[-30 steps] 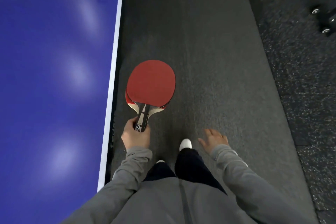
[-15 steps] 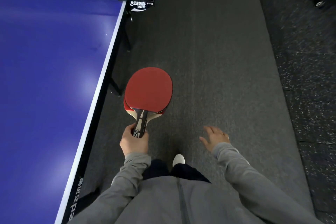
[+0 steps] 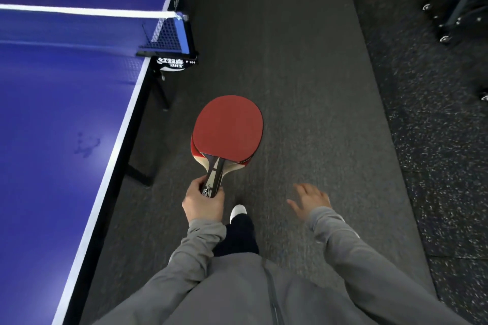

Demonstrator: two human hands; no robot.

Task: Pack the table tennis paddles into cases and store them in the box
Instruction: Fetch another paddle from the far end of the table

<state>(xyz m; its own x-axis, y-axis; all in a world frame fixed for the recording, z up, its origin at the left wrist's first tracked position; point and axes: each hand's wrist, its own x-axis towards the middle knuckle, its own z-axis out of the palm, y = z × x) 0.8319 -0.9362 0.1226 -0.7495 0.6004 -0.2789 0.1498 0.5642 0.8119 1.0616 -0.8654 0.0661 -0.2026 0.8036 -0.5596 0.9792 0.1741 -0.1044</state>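
Note:
Two red table tennis paddles (image 3: 228, 129) are stacked face to face, the lower one peeking out at the left and bottom edges. My left hand (image 3: 202, 202) grips both handles, holding the blades flat over the dark floor. My right hand (image 3: 311, 199) hangs free to the right with fingers spread and nothing in it. No case or box is in view.
The blue table tennis table (image 3: 58, 119) runs along the left, its net (image 3: 163, 31) and net clamp (image 3: 171, 60) ahead. Table legs (image 3: 140, 171) stand under its edge. A grey floor mat (image 3: 290, 74) stretches ahead. Wheeled black equipment (image 3: 459, 13) sits at the far right.
I have walked forward beside the table; the net and clamp have come into view and closer. The paddles stay in my left hand, and my right hand stays free.

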